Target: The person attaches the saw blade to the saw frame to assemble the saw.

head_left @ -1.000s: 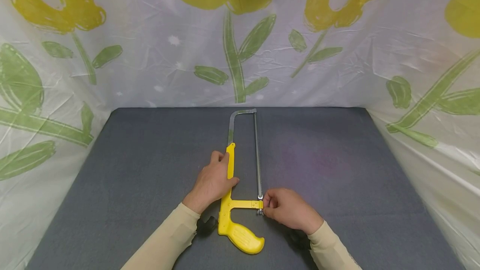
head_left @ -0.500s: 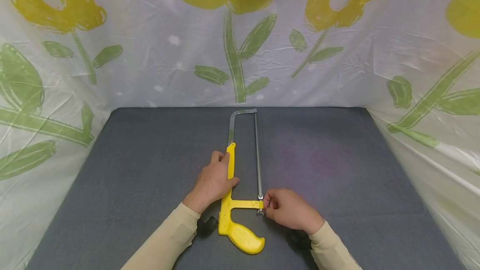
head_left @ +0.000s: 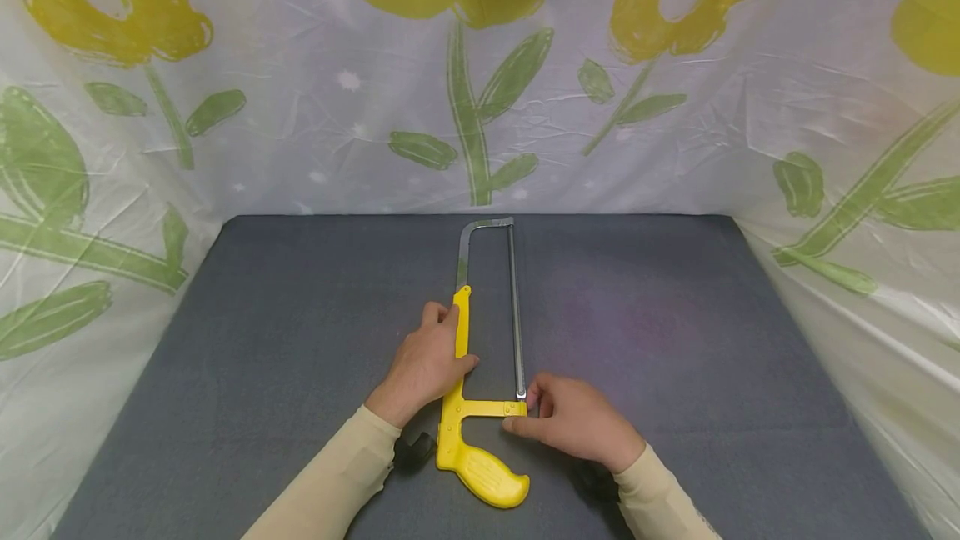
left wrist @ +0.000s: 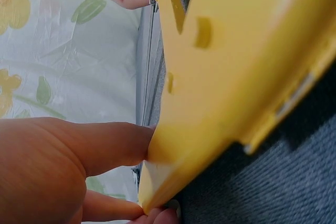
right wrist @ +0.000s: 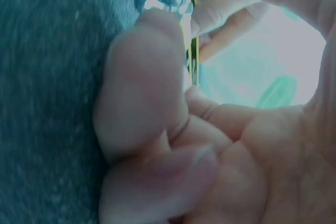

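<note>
A hacksaw with a yellow handle (head_left: 483, 473) and a steel blade (head_left: 515, 315) lies flat on the grey table (head_left: 285, 340), its metal bow (head_left: 480, 227) pointing away. My left hand (head_left: 423, 365) grips the yellow spine (head_left: 462, 319), thumb on its right side; the left wrist view shows that thumb (left wrist: 110, 145) pressing the yellow frame (left wrist: 236, 66). My right hand (head_left: 573, 422) pinches the end of the yellow crossbar (head_left: 483, 408) where the blade meets it, and its fingers hide the nut there. The right wrist view shows only blurred curled fingers (right wrist: 147, 87).
A plastic sheet (head_left: 480, 90) printed with yellow flowers and green leaves walls the table at the back and on both sides. Black wrist straps (head_left: 412, 448) show under both sleeves.
The right hand's fingers have turned at the blade end: the small metal nut seen below the crossbar earlier is now covered. The left hand and the saw have stayed put.
</note>
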`<state>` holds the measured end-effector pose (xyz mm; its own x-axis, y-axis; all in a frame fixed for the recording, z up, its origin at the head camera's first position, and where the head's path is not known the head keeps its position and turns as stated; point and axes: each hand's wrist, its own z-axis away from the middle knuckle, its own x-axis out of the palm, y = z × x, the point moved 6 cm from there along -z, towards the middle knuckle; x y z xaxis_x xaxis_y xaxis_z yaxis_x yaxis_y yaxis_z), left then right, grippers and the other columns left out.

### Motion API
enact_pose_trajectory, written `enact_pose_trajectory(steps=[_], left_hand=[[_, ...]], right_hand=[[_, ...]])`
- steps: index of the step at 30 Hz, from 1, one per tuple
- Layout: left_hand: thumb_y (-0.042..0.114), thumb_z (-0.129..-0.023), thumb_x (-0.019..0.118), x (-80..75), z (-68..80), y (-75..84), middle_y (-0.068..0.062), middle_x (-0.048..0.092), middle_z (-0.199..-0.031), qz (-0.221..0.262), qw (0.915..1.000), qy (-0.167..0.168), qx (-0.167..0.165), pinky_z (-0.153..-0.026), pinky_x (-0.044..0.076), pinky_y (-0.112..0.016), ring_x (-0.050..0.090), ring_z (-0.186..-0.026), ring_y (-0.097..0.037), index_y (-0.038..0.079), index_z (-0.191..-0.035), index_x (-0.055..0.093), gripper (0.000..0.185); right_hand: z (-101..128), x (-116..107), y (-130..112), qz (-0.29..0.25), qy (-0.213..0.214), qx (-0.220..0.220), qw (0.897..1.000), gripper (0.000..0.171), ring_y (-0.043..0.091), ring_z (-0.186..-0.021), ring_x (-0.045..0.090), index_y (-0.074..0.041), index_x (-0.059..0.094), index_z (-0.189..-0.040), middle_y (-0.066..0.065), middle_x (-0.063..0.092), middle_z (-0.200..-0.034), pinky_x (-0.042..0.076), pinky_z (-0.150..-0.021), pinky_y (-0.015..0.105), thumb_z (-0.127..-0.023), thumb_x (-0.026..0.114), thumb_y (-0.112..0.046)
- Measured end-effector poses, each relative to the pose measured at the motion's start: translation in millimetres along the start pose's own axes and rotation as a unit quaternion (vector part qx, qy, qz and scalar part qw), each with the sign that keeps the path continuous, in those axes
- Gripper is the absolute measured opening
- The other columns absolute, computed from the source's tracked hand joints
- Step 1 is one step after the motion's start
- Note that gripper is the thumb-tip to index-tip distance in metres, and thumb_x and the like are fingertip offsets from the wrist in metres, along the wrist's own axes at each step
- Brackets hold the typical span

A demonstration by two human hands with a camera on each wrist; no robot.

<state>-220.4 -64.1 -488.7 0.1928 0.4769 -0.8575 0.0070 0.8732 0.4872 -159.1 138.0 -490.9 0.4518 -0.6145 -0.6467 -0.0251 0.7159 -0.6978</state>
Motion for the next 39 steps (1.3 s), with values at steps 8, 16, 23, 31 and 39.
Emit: enact_pose_trajectory(steps=[8, 16, 23, 31, 39], left_hand=[[0.028, -0.092, 0.088, 0.1, -0.1, -0.3, -0.016, 0.046, -0.149, 0.000, 1.0000, -0.004, -0.003, -0.071, 0.058, -0.032, 0.060, -0.082, -0.021, 0.005, -0.166, 0.041, 0.090], [0.028, -0.093, 0.087, -0.2, -0.3, -0.2, -0.016, 0.046, -0.150, 0.000, 1.0000, -0.006, -0.001, -0.069, 0.057, -0.031, 0.060, -0.081, -0.021, 0.005, -0.166, 0.041, 0.090], [0.027, -0.093, 0.087, -0.6, -0.4, 0.2, -0.017, 0.046, -0.150, 0.000, 1.0000, -0.007, -0.002, -0.069, 0.056, -0.031, 0.060, -0.082, -0.021, 0.005, -0.166, 0.041, 0.090], [0.027, -0.092, 0.088, -0.8, 0.1, 0.9, -0.016, 0.046, -0.150, 0.000, 1.0000, -0.006, -0.003, -0.069, 0.058, -0.031, 0.060, -0.082, -0.021, 0.005, -0.166, 0.042, 0.090], [0.028, -0.093, 0.087, -0.7, 0.2, -0.1, -0.017, 0.046, -0.150, 0.002, 1.0000, -0.007, -0.002, -0.069, 0.058, -0.031, 0.060, -0.082, -0.021, 0.005, -0.166, 0.041, 0.090]], right_hand=[[-0.7, 3.2, -1.3, 0.011, 0.009, 0.002, 1.000, 0.039, 0.010, -0.054, 0.044, -0.021, 0.064, -0.076, -0.009, 0.050, -0.061, 0.032, -0.051, 0.027, -0.083, 0.088, -0.050], [-0.1, 3.0, -3.6, 0.020, 0.018, -0.005, 1.000, 0.038, 0.008, -0.052, 0.042, -0.022, 0.064, -0.070, -0.012, 0.047, -0.057, 0.030, -0.050, 0.025, -0.083, 0.089, -0.046], [0.8, 1.5, -5.8, 0.033, 0.021, -0.019, 0.999, 0.038, 0.006, -0.052, 0.039, -0.021, 0.062, -0.067, -0.013, 0.042, -0.056, 0.029, -0.050, 0.024, -0.085, 0.087, -0.043], [0.6, 0.7, -4.4, 0.029, 0.011, -0.021, 0.999, 0.034, 0.008, -0.053, 0.043, -0.021, 0.064, -0.071, -0.011, 0.047, -0.058, 0.032, -0.051, 0.025, -0.085, 0.087, -0.042], [1.4, 0.1, -5.7, 0.038, 0.019, -0.041, 0.998, 0.033, 0.005, -0.054, 0.044, -0.023, 0.063, -0.072, -0.012, 0.049, -0.059, 0.032, -0.051, 0.024, -0.085, 0.086, -0.041]])
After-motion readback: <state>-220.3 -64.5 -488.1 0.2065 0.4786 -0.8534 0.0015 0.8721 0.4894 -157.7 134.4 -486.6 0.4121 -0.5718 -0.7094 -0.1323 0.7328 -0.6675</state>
